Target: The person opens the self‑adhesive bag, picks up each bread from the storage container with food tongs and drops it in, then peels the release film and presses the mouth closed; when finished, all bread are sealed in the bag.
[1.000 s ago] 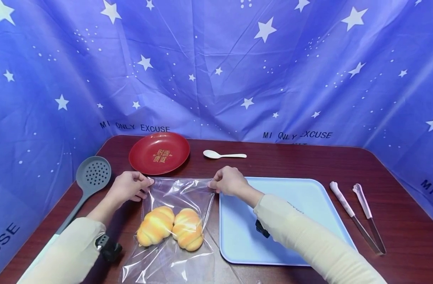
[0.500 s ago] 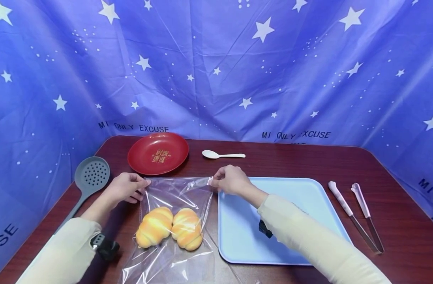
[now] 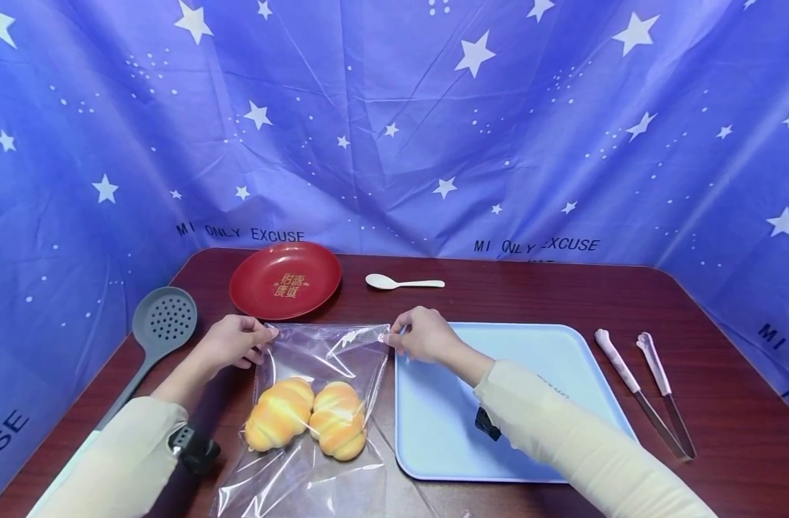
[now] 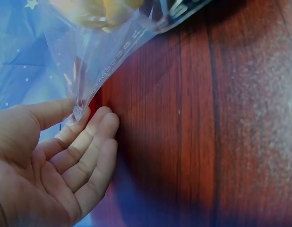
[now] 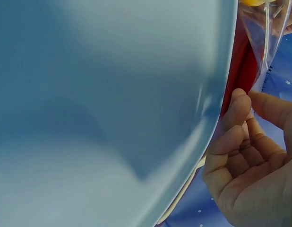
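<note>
A clear plastic bag (image 3: 329, 352) lies toward the person with two golden bread rolls (image 3: 280, 415) inside, side by side. At its far left corner, my left hand (image 3: 232, 343) pinches the film between thumb and forefinger; the left wrist view shows the other fingers of that hand (image 4: 65, 161) loosely bent below the pinched corner. My right hand (image 3: 426, 336) pinches the far right corner, over the edge of a light blue tray (image 3: 498, 460). In the right wrist view the thumb and fingertips of that hand (image 5: 259, 161) meet at the bag's tip, beside the tray rim.
A red plate (image 3: 284, 280) with gold characters sits beyond the bag, and a white spoon (image 3: 403, 282) to its right. Grey slotted skimmer (image 3: 165, 316) lies at the left edge. Metal tongs (image 3: 653, 392) with pale handles lie right of the tray.
Both hands keep their pinch on the bag's corners. The right hand has shifted slightly rightward relative to the bag's left corner, and the film between looks a little more spread. The whole view drifts slightly.
</note>
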Action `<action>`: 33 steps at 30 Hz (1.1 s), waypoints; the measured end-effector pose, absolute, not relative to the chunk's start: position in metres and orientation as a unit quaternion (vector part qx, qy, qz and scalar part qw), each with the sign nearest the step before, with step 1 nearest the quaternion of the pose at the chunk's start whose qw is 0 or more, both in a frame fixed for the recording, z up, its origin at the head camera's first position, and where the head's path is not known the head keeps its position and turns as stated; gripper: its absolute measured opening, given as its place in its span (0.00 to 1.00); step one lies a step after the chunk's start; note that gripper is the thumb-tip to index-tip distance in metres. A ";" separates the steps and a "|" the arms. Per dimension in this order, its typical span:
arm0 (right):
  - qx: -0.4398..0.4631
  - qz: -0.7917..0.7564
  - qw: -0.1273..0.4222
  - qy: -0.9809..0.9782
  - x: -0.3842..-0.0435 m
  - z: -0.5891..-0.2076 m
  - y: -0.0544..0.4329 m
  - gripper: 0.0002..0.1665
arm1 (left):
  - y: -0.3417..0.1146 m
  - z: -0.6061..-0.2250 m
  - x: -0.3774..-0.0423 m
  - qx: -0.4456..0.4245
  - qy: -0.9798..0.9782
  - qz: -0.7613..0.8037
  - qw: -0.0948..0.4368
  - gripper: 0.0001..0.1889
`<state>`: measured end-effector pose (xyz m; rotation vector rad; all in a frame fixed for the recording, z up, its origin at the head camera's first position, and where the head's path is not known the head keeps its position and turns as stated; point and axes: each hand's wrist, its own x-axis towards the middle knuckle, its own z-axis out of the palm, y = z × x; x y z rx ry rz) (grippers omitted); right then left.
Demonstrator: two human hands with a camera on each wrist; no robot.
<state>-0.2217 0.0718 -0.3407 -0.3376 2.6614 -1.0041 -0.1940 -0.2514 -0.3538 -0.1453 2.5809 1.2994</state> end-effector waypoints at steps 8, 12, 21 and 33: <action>-0.116 -0.337 0.123 0.926 -0.226 -0.341 0.074 0.09 | -0.250 -0.356 -0.194 -0.050 0.885 0.446 0.123 0.14; -0.118 -0.337 0.127 0.925 -0.227 -0.342 0.074 0.09 | -0.248 -0.356 -0.195 -0.043 0.887 0.445 0.115 0.14; -0.113 -0.355 0.129 0.919 -0.225 -0.338 0.079 0.08 | -0.247 -0.355 -0.194 -0.043 0.891 0.439 0.109 0.15; -0.157 -0.343 0.099 0.921 -0.221 -0.319 0.115 0.12 | -0.250 -0.336 -0.182 -0.008 0.940 0.335 0.072 0.17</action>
